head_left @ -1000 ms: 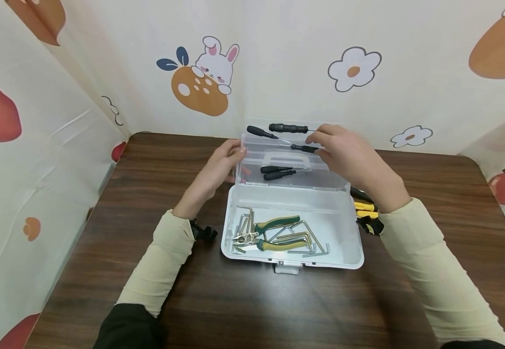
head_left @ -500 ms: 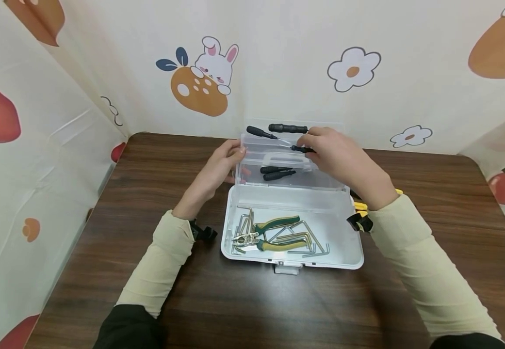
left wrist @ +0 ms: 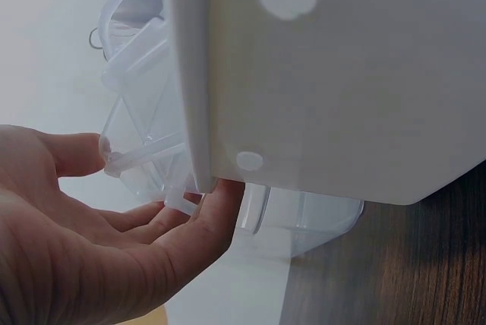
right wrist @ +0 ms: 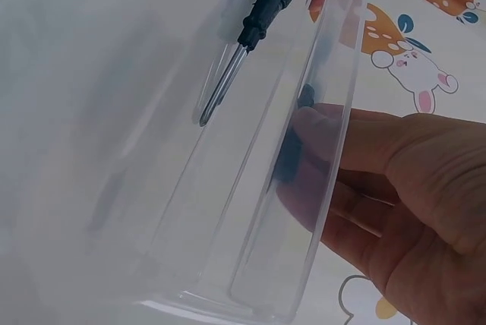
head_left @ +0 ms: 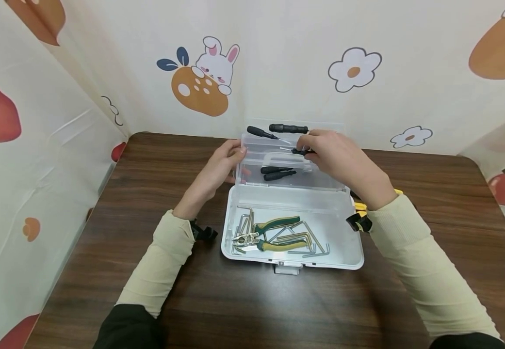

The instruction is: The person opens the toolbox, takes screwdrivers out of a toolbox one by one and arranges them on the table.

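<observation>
My left hand [head_left: 223,159] grips the left edge of a clear plastic tray [head_left: 335,180], raised at the back of a white toolbox [head_left: 341,237]. In the left wrist view its thumb and fingers are around the tray's clear parts. My right hand [head_left: 344,160] pinches a small black-handled screwdriver [head_left: 300,151] over the tray's upper level, its thin shaft pointing left. Two black screwdrivers, one long-handled [head_left: 288,128] and one slanted [head_left: 262,132], lie at the top. Lower down lie two more, including a black screwdriver [head_left: 280,175]. In the right wrist view the clear wall partly veils the right fingertips [right wrist: 319,131].
Green-and-yellow pliers [head_left: 280,245] and several hex keys [head_left: 317,237] lie in the toolbox bottom. Yellow-handled tools [head_left: 360,207] are partly hidden under the right wrist. A patterned curtain [head_left: 287,72] stands right behind the dark wooden table [head_left: 256,310].
My right hand has moved left along the upper tray with the screwdriver, whose shaft now shows left of the fingers. The left hand stays in place on the tray.
</observation>
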`<state>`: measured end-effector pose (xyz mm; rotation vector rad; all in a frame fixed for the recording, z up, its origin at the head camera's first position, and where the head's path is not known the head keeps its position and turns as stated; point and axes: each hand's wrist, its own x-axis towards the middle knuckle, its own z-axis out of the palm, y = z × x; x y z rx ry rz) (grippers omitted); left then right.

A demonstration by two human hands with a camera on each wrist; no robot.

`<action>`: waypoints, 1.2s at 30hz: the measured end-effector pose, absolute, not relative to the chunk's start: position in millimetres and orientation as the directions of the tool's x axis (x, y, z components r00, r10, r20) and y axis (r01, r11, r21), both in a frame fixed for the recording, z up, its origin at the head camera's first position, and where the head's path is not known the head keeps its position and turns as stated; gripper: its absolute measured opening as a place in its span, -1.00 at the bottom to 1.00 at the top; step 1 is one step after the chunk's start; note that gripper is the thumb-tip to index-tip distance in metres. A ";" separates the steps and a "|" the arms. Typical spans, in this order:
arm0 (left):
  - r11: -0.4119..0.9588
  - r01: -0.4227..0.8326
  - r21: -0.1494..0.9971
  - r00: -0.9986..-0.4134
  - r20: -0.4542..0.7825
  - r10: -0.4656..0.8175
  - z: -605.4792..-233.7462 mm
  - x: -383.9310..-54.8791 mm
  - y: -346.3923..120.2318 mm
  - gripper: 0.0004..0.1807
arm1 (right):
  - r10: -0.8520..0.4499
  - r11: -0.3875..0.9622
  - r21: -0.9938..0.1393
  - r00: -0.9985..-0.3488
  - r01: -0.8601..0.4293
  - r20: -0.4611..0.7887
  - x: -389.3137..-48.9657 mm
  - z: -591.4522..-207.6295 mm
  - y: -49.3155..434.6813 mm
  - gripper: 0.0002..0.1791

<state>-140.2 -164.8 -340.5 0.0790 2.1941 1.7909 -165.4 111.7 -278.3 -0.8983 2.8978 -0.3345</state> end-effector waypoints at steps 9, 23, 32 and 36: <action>0.222 -0.148 0.964 -0.952 -0.200 0.230 -340.0 -140.3 -164.9 -0.45 | -0.581 0.786 -0.260 -0.814 -0.560 -0.003 -165.2 -278.5 114.9 -0.73; 0.235 -0.152 0.960 -0.953 -0.205 0.223 -338.8 -140.3 -165.2 -0.45 | -0.559 0.794 -0.244 -0.826 -0.557 0.068 -153.7 -272.7 136.9 -0.72; 0.238 -0.148 0.960 -0.952 -0.203 0.227 -339.8 -140.8 -164.9 -0.45 | -0.554 0.777 -0.231 -0.811 -0.585 0.188 -141.9 -282.8 161.4 -0.76; 0.231 -0.149 0.961 -0.953 -0.202 0.227 -340.1 -140.8 -164.5 -0.45 | -0.548 0.760 -0.244 -0.795 -0.603 0.259 -138.2 -285.2 172.3 -0.73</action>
